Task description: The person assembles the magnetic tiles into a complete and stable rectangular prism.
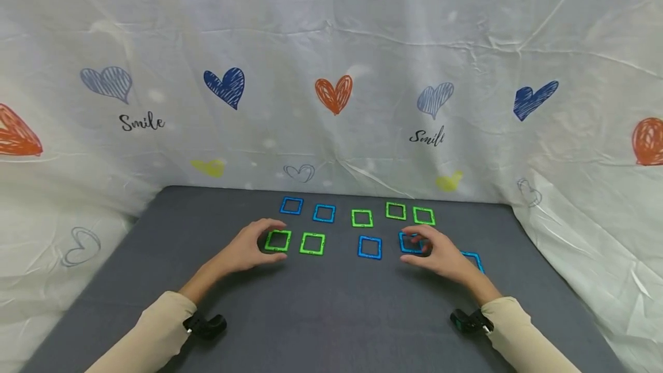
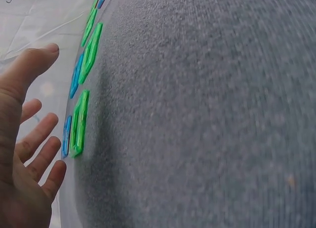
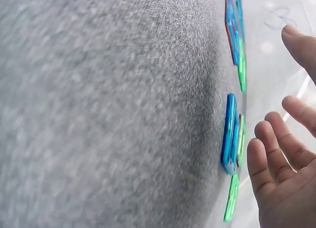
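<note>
My left hand [image 1: 254,248] is held over the grey table, thumb and fingers spread apart around the left side of a green square frame [image 1: 289,240]. A second green frame [image 1: 312,254] lies just to its right. My right hand [image 1: 437,251] hovers by a blue square frame [image 1: 401,242], its fingers loosely bent and overlapping it in the head view. Left of that lies another blue frame [image 1: 370,257]; one more blue frame [image 1: 480,262] is partly hidden behind the right hand. In the wrist views, the left palm [image 2: 24,188] and right palm [image 3: 291,203] hold nothing.
Toward the table's back edge lie two blue frames, one at far left [image 1: 292,213] and one beside it [image 1: 323,221], then three green frames, the nearest of them [image 1: 362,226] in the middle. A white cloth [image 1: 331,148] printed with hearts hangs behind the table [image 1: 331,315].
</note>
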